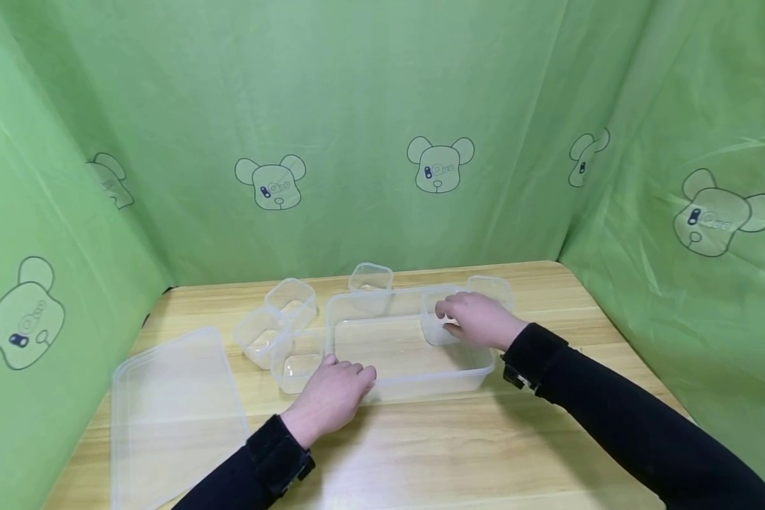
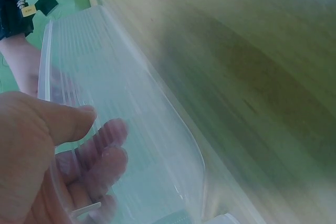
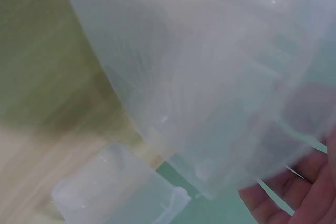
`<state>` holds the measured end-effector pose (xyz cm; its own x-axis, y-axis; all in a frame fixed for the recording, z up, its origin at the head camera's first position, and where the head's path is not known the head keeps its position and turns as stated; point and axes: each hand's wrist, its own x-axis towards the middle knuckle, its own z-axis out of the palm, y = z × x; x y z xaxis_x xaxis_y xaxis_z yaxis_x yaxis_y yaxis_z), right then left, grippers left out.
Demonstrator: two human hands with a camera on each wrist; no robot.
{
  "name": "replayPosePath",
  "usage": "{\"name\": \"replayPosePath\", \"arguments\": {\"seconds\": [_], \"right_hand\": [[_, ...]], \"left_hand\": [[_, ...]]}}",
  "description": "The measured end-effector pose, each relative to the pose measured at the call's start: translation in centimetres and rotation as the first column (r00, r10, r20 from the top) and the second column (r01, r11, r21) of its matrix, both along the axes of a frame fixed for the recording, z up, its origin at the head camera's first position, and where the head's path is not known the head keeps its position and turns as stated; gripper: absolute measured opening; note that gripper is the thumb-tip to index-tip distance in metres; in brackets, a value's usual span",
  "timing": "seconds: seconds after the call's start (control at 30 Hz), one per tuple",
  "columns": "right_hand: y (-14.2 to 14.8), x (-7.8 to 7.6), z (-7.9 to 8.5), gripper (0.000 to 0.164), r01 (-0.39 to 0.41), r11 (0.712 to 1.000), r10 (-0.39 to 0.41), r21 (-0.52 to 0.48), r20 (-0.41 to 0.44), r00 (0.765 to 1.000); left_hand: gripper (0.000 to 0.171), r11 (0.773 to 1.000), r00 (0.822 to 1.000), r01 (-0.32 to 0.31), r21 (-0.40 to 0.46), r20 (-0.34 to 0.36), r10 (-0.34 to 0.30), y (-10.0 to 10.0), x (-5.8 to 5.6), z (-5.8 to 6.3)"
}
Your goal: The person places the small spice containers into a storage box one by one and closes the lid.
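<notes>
My left hand (image 1: 333,397) grips the near wall of a large clear plastic box (image 1: 433,386). In the left wrist view its thumb (image 2: 73,121) lies on one side of the wall, and the curled fingers (image 2: 107,166) show through it. At the box's right end, inside it, stands a small clear container (image 1: 432,327). My right hand (image 1: 481,320) reaches over the box's right side and holds this container, fingers and thumb curled at its rim. The right wrist view shows spread fingers (image 3: 294,187) partly behind the translucent wall, with the thumb hidden.
Several more small clear containers stand around the box: three at its left (image 1: 296,361), one behind it (image 1: 371,276) and one behind the right hand (image 1: 494,285). A large flat clear lid (image 1: 172,425) lies at the table's left. Green cloth (image 1: 357,142) walls the wooden table (image 1: 452,453).
</notes>
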<state>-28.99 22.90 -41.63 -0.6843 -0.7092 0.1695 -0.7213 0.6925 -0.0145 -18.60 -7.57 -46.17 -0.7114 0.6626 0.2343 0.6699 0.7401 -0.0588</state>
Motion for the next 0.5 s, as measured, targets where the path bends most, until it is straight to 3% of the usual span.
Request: {"name": "replayPosePath", "arguments": {"seconds": [0.23, 0.5], "right_hand": [[0.8, -0.1, 1.1, 0.012, -0.004, 1.0, 0.004, -0.028, 0.007, 1.0], [2.0, -0.2, 2.1, 0.01, 0.061, 0.996, -0.06, -0.072, 0.005, 0.998]], "left_hand": [[0.014, 1.0, 1.0, 0.004, 0.008, -0.008, -0.004, 0.0, 0.0, 0.0], [0.013, 1.0, 1.0, 0.001, -0.004, -0.019, -0.001, -0.1, -0.1, -0.2]]}}
